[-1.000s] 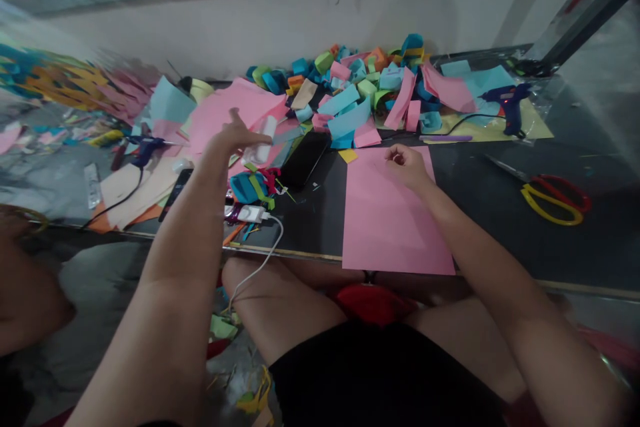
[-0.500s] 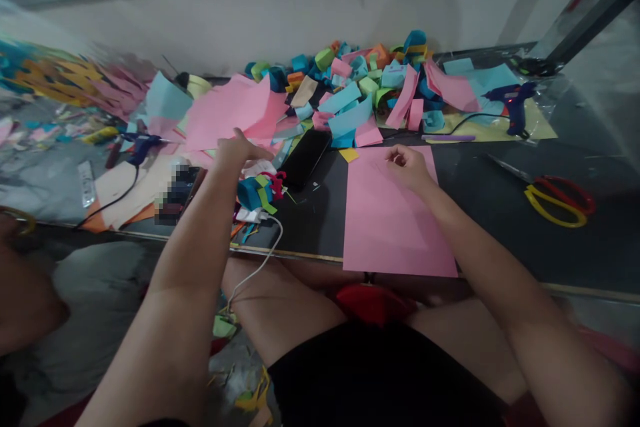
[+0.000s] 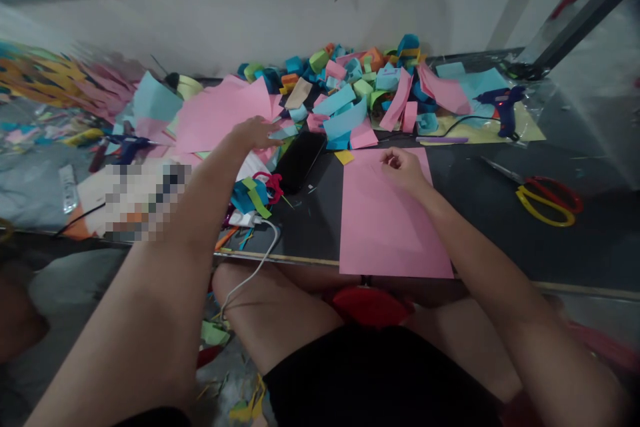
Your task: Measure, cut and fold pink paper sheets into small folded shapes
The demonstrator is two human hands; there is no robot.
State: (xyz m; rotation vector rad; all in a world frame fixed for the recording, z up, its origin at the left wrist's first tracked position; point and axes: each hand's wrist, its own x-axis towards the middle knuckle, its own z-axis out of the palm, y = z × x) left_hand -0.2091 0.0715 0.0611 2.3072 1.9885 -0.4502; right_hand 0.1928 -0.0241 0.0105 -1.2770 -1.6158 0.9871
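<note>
My left hand point(image 3: 256, 133) reaches over the paper pile at the left, palm down with its fingers stretched out. It is open, just right of a stack of pink paper point(image 3: 215, 113) and above small scraps. A black phone point(image 3: 301, 161) lies close to its fingertips. My right hand point(image 3: 403, 169) rests on a flat pink sheet point(image 3: 387, 233), near the sheet's top edge. Its fingers are curled closed; what they hold, if anything, cannot be made out. The sheet overhangs the table's front edge slightly.
Folded coloured paper pieces point(image 3: 350, 93) are heaped along the wall. Red-and-yellow-handled scissors point(image 3: 547, 200) lie at the right. A blue glue gun point(image 3: 505, 107) stands behind them, another point(image 3: 125, 147) at far left. A white cable point(image 3: 265, 260) hangs over the front edge.
My left hand has moved right and slightly down, from the pink stack toward the scraps by the phone. My right hand stays on the pink sheet. The view has shifted slightly.
</note>
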